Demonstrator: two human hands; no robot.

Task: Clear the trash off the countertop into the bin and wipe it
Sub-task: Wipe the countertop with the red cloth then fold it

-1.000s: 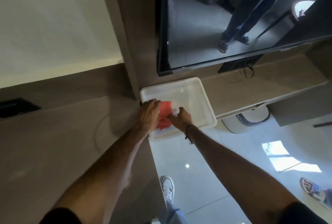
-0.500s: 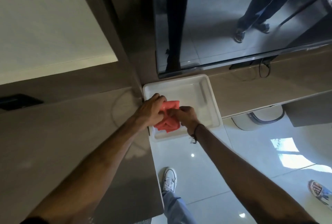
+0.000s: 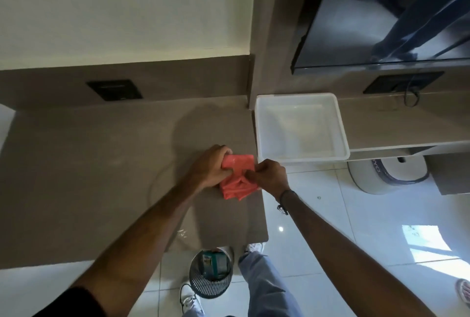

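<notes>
A red-orange cloth (image 3: 237, 182), folded and bunched, is held over the right end of the brown countertop (image 3: 101, 169). My left hand (image 3: 209, 168) grips its left side and my right hand (image 3: 270, 174) pinches its right side. A striped round bin (image 3: 211, 283) stands on the floor below the counter's front edge, with a teal package inside it.
A white plastic tub (image 3: 338, 128) sits on a lower ledge just right of the cloth. Dark wall sockets (image 3: 114, 89) are set in the backsplash. A large black screen (image 3: 381, 16) hangs at the upper right. A white round appliance (image 3: 389, 174) stands on the tiled floor.
Both hands have lifted the cloth out of the white tub and brought it left, over the countertop. My view has swung left and down, bringing the bin into sight.
</notes>
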